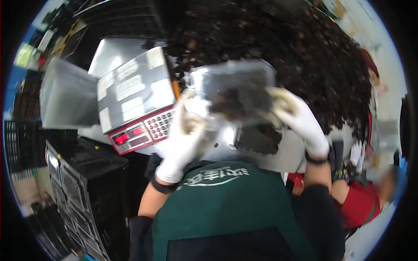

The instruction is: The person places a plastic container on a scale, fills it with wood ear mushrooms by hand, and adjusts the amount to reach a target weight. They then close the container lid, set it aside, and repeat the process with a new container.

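Both my hands wear white gloves. Between them is a clear plastic box [233, 69], blurred by motion, with some dark pieces [237, 103] in its lower part. My left hand [185, 128] grips the box's left side, fingers curled. At the right side, my right hand [299, 117] pinches the edge with thumb and fingers. Below the held box, near my apron, a second clear box [257, 140] with dark content lies on the table. Beyond my hands spreads a big heap of dark brown, crinkled pieces [278, 35], possibly wood ear mushrooms.
A scale [135, 89] with a red keypad panel and paper labels on its metal plate stands left of my left hand. Beside it is a grey translucent bin [67, 93]. Black crates [82, 191] are stacked at lower left. A person in a red shirt [360, 203] is at right.
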Motion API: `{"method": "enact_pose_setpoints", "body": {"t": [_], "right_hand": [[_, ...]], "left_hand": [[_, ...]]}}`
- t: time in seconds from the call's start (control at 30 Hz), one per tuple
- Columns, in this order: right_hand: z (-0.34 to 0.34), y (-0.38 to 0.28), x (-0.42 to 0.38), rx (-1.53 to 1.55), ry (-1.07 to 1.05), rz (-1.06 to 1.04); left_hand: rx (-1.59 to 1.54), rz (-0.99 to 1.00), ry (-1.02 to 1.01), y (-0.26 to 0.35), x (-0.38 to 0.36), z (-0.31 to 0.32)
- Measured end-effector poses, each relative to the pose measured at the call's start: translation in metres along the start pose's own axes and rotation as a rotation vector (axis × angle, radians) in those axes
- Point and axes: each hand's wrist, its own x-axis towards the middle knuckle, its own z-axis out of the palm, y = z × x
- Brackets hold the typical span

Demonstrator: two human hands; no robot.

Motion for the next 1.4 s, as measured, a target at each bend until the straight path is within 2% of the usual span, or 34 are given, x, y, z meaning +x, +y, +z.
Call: {"method": "enact_pose_setpoints", "body": {"t": [0.03,0.1,0.17,0.2,0.27,0.3,0.33,0.37,0.43,0.5,0.57,0.6,0.63,0.67,0.7,0.73,0.9,0.97,1.03,1.1,1.17,1.23,1.3,1.4], "right_hand": [[-0.001,0.015,-0.022,-0.086,0.102,-0.060],[-0.009,0.043,-0.063,-0.086,0.145,0.090],[-0.013,0.078,-0.091,0.038,0.144,0.222],[-0.007,0.069,-0.094,0.024,0.169,0.293],[-0.021,0.088,-0.099,-0.011,0.145,0.250],[-0.020,0.073,-0.096,-0.009,0.176,0.287],[-0.035,0.079,-0.093,-0.130,0.141,0.283],[-0.046,0.084,-0.093,-0.177,0.154,0.171],[-0.060,0.070,-0.086,-0.275,0.242,0.223],[-0.062,0.056,-0.074,-0.323,0.327,0.137],[-0.054,0.050,-0.060,-0.238,0.221,-0.035],[-0.030,0.022,-0.056,-0.285,0.237,0.009],[-0.013,0.012,-0.051,-0.236,0.171,-0.020],[0.000,-0.006,-0.047,-0.132,0.148,0.040],[0.004,-0.014,-0.042,-0.300,0.157,0.014],[0.005,-0.014,-0.036,-0.333,0.176,-0.035],[-0.002,-0.034,-0.008,-0.678,0.260,-0.308],[-0.017,-0.029,0.014,-0.775,0.273,-0.298],[-0.034,-0.030,0.045,-1.001,0.234,-0.180],[-0.049,-0.024,0.085,-1.027,0.106,-0.200],[-0.061,0.005,0.130,-0.903,-0.105,-0.428],[-0.053,0.015,0.171,-0.999,-0.380,-0.291],[-0.034,0.027,0.203,-0.989,-0.445,-0.475],[0.007,0.034,0.235,-0.998,-0.491,-0.508]], "left_hand": [[0.091,-0.020,-0.016,0.003,-0.005,0.012],[0.204,0.154,-0.150,-0.019,-0.013,0.025],[0.271,-0.018,-0.324,-0.013,-0.013,0.034],[0.249,-0.049,-0.354,-0.022,-0.013,0.037],[0.271,-0.090,-0.406,-0.020,-0.011,0.035],[0.312,-0.111,-0.438,-0.011,-0.012,0.031],[0.260,-0.037,-0.424,-0.015,-0.017,0.026],[0.263,-0.011,-0.352,-0.014,-0.021,0.015],[0.286,-0.023,-0.210,-0.002,-0.032,-0.010],[0.228,-0.017,-0.076,-0.003,-0.051,-0.046],[0.164,-0.009,0.041,-0.008,-0.081,-0.079],[0.134,-0.116,0.127,-0.003,-0.094,-0.086],[0.268,-0.217,0.210,0.006,-0.107,-0.093],[0.280,-0.158,0.282,-0.021,-0.120,-0.101],[0.423,-0.222,0.354,-0.026,-0.132,-0.104],[0.258,-0.163,0.424,-0.057,-0.146,-0.113],[0.272,-0.233,0.507,-0.043,-0.182,-0.123],[0.298,-0.190,0.570,-0.037,-0.189,-0.131],[0.356,-0.152,0.618,-0.032,-0.193,-0.139],[0.395,-0.156,0.634,-0.030,-0.190,-0.143],[0.388,-0.164,0.607,-0.032,-0.184,-0.141],[0.416,-0.194,0.559,-0.030,-0.174,-0.133],[0.460,-0.202,0.522,-0.030,-0.164,-0.126],[0.453,-0.197,0.506,-0.026,-0.143,-0.116]]}}
